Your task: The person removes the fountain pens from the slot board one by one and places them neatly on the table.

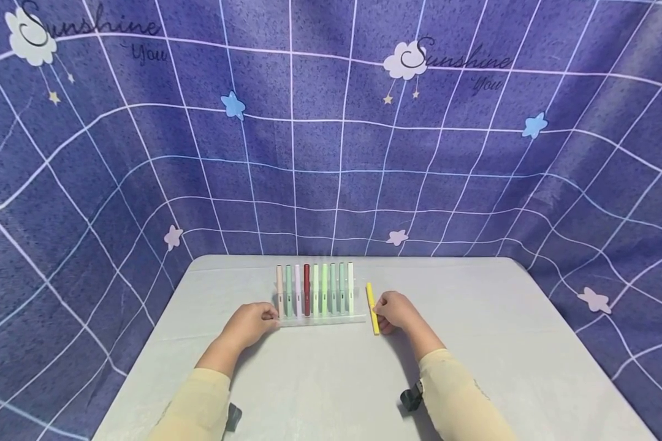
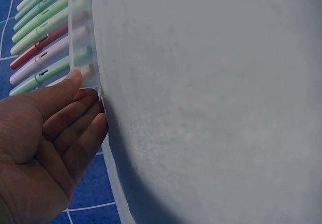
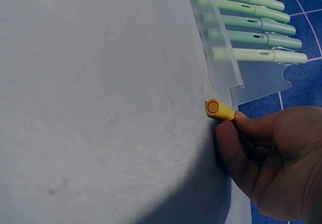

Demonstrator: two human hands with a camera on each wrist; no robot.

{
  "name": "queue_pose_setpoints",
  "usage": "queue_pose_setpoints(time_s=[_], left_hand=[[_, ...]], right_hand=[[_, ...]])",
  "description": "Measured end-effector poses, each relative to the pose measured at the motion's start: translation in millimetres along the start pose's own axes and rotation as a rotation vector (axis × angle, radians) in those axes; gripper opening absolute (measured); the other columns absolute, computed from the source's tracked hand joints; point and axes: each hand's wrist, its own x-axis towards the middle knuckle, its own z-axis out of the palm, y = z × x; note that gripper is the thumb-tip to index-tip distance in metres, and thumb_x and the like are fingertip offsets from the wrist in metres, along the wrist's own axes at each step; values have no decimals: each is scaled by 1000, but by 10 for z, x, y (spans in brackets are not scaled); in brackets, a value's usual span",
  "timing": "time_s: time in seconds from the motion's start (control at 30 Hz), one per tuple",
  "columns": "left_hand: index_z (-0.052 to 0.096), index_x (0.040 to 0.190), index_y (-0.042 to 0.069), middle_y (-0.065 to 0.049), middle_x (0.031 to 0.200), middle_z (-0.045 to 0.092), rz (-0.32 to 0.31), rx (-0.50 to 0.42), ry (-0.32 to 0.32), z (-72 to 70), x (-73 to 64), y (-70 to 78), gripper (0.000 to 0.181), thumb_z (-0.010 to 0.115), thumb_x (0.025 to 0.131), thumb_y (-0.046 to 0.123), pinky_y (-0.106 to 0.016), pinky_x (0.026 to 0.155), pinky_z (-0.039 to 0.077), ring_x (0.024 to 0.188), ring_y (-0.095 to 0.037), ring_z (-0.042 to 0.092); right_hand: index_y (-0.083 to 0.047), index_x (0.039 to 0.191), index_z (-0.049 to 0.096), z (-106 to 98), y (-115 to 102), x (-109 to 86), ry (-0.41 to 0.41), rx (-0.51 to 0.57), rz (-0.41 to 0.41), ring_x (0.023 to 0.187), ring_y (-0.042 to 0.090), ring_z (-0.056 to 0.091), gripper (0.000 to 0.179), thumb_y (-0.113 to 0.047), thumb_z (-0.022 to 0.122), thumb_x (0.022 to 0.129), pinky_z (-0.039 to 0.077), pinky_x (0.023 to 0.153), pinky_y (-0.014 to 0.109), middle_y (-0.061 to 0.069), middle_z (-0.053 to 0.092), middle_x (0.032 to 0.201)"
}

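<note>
While the right hand (image 1: 394, 310) pinches the slim yellow cylindrical pen (image 1: 372, 309) at lower centre, its long axis nearly parallels the multicoloured pens (image 1: 324, 290) in the clear plastic rack (image 1: 358, 318) just leftward; the left hand (image 1: 251, 324) grips the rack's left end.

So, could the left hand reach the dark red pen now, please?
Probably yes: the upper part of the dark red pen is uncovered, though the left hand might first have to leave the clear rack.

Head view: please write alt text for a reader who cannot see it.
A person's right-hand grip holds a yellow pen beside a clear rack of nine pens on a pale table; the left-hand grip holds the rack's near left corner.
</note>
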Motion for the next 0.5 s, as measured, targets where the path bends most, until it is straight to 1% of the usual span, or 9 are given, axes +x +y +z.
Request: queue_pose_setpoints(time_s=[0.13, 0.17, 0.23, 0.33, 0.4, 0.43, 0.5], left_hand=[[70, 89, 22, 5, 88, 74, -2, -7, 0, -4, 8, 6, 10, 77, 84, 26, -48, 92, 49, 90, -20, 68], [70, 89, 21, 6, 88, 74, -3, -7, -1, -2, 10, 7, 10, 77, 84, 26, -47, 92, 50, 90, -19, 68], [69, 88, 21, 6, 88, 73, -5, -10, -3, 2, 12, 11, 10, 77, 84, 26, -47, 91, 50, 89, -18, 67], [69, 89, 21, 6, 88, 73, -4, -6, -1, 5, 9, 11, 11, 77, 84, 26, -47, 91, 50, 88, -18, 68], [69, 89, 21, 5, 88, 73, -10, -11, 0, 6, 8, 11, 11, 77, 84, 26, -46, 91, 50, 89, -18, 68], [70, 89, 21, 5, 88, 73, -11, -11, 2, 5, 4, 13, 11, 77, 83, 26, -47, 91, 50, 89, -19, 68], [70, 89, 21, 6, 88, 73, -16, -14, 1, 7, -1, 11, 11, 77, 83, 26, -47, 91, 50, 89, -18, 68]], right_hand=[[1, 85, 58, -9, 7, 1, 5, 8, -7, 57, 22, 67, 17, -13, 63, 94, 58, 52, 35, 14, 66, 71], [1, 85, 58, -13, 6, -2, 14, 4, -14, 56, 23, 67, 18, -14, 64, 94, 58, 51, 35, 14, 66, 70], [-1, 83, 58, -24, -9, -13, 61, -19, -39, 55, 22, 66, 20, -18, 65, 93, 57, 50, 34, 13, 65, 69], [-6, 85, 60, -35, -58, -20, 156, -31, -115, 56, 21, 63, 20, -23, 65, 93, 52, 49, 29, 13, 66, 70], [-7, 89, 62, -29, -105, -18, 194, 11, -188, 59, 24, 63, 18, -24, 64, 94, 48, 51, 27, 15, 66, 73], [-7, 91, 64, -18, -130, -13, 196, 43, -222, 62, 26, 64, 17, -24, 64, 94, 48, 53, 27, 16, 67, 76], [-6, 97, 67, 17, -175, 1, 172, 118, -264, 69, 28, 66, 18, -23, 65, 94, 51, 57, 27, 17, 68, 81]])
